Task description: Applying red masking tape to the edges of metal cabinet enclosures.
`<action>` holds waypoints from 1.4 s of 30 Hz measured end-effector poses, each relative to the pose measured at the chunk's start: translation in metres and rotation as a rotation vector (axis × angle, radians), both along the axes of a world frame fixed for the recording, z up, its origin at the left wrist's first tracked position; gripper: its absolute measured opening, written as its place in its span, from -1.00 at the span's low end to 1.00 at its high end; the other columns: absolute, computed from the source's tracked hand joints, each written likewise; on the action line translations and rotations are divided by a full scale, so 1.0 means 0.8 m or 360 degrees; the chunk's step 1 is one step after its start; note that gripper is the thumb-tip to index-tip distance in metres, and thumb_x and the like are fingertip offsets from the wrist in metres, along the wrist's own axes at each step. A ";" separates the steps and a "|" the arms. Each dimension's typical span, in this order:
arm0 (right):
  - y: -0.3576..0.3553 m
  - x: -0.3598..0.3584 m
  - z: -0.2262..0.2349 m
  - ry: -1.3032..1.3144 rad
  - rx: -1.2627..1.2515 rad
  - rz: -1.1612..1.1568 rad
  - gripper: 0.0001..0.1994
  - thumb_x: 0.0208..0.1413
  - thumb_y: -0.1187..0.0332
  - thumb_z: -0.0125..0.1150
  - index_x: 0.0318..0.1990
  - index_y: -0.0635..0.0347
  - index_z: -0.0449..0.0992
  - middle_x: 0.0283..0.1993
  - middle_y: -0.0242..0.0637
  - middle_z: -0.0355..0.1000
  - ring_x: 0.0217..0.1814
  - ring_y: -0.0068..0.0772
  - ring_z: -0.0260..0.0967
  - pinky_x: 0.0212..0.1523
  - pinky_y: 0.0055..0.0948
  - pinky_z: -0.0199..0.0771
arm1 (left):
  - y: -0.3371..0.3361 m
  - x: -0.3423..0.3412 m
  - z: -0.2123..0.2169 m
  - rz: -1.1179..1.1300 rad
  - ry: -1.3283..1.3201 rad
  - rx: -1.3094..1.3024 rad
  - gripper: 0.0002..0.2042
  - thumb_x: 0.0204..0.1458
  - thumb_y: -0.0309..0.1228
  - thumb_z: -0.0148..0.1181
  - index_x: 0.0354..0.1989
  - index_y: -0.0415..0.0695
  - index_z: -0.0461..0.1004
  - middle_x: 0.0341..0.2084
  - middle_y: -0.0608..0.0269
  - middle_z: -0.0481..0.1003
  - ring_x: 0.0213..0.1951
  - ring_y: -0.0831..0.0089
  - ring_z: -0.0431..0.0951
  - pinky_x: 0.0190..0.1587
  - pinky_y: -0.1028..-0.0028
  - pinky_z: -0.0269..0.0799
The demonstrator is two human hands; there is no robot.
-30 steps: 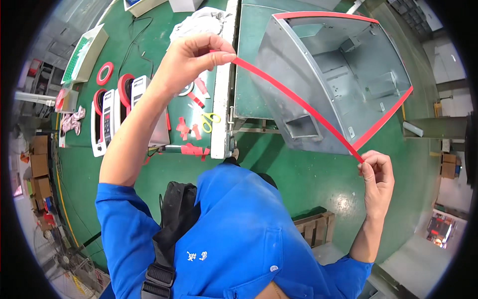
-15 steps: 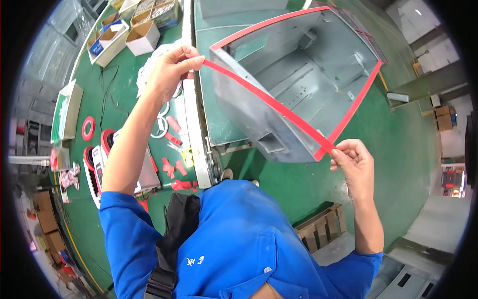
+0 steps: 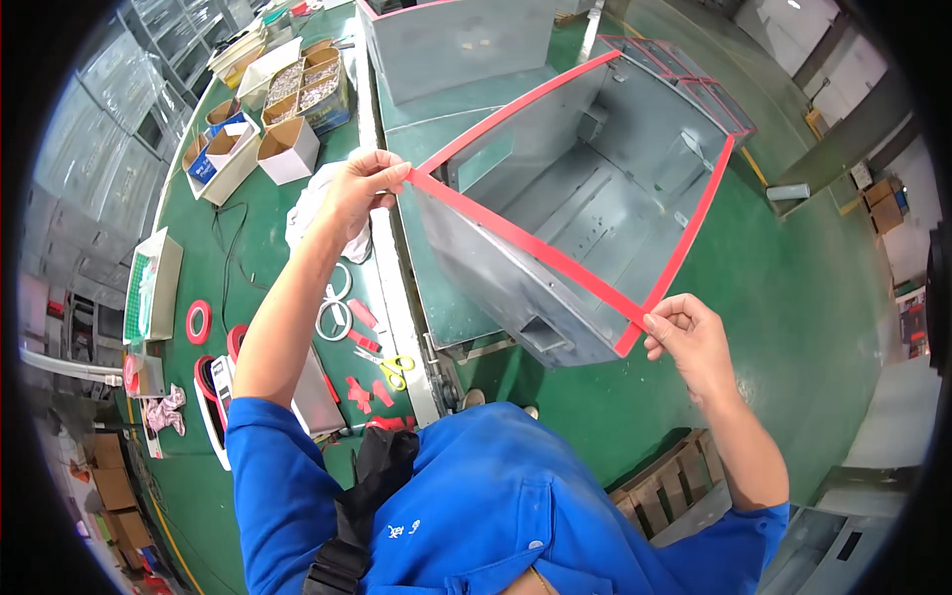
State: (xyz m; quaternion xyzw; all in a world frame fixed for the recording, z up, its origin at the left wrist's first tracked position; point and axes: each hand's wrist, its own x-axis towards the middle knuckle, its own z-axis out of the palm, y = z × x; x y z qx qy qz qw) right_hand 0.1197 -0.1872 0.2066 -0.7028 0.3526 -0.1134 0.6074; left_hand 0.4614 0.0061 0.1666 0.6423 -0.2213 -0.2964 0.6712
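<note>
Red tape strip [image 3: 526, 243], one length, runs taut between my two hands along the near rim of one open grey metal housing [image 3: 595, 198]. My left hand [image 3: 362, 183], arm stretched forward, has its fingers [image 3: 392, 174] pinched on the strip's far end. My right hand [image 3: 689, 337], elbow bent, pinches the near end at the housing's corner. Beside the left fingers, on the green surface [image 3: 248, 268], lie one white rag [image 3: 312, 203] and one pair of yellow-handled scissors [image 3: 397, 369].

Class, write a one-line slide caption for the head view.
Left hand and right hand stretch red tape along a metal box rim.
</note>
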 end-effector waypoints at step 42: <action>-0.001 -0.002 -0.018 0.0377 -0.0191 0.0260 -0.85 -0.12 0.37 0.18 -0.53 0.29 0.44 -0.57 -0.31 0.41 -0.52 -0.59 0.32 -0.48 -0.56 0.33 | -0.029 0.027 -0.009 -0.0091 -0.0084 0.0211 -0.83 -0.14 -0.39 0.24 -0.56 -0.18 0.39 -0.73 0.42 0.29 -0.68 0.72 0.19 -0.65 0.72 0.02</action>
